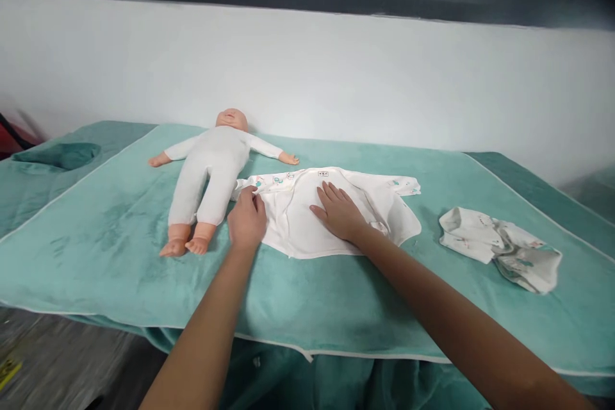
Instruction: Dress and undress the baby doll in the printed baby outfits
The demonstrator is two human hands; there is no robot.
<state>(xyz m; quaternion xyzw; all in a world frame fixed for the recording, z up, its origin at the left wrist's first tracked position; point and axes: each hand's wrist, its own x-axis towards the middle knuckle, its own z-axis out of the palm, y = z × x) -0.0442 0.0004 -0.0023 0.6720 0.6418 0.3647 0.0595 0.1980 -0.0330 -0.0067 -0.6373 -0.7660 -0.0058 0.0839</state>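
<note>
A white baby shirt [307, 221] with a small printed pattern on its sleeves lies spread out on the green cover, its inside facing up. My left hand [246, 218] is closed at the shirt's left edge, with fingers curled over the sleeve and side. Flat on the middle of the shirt rests my right hand [339, 210], fingers stretched out. To the left lies a baby doll [216, 157] on its back, arms spread, with a white cloth body and bare feet pointing towards me. One doll hand is just above the shirt's left sleeve.
A crumpled printed baby garment [500, 246] lies to the right. The green cover [120, 256] spreads over the bed, its front edge hanging down. A white wall [307, 77] rises behind. Folded green fabric [57, 155] is at the far left.
</note>
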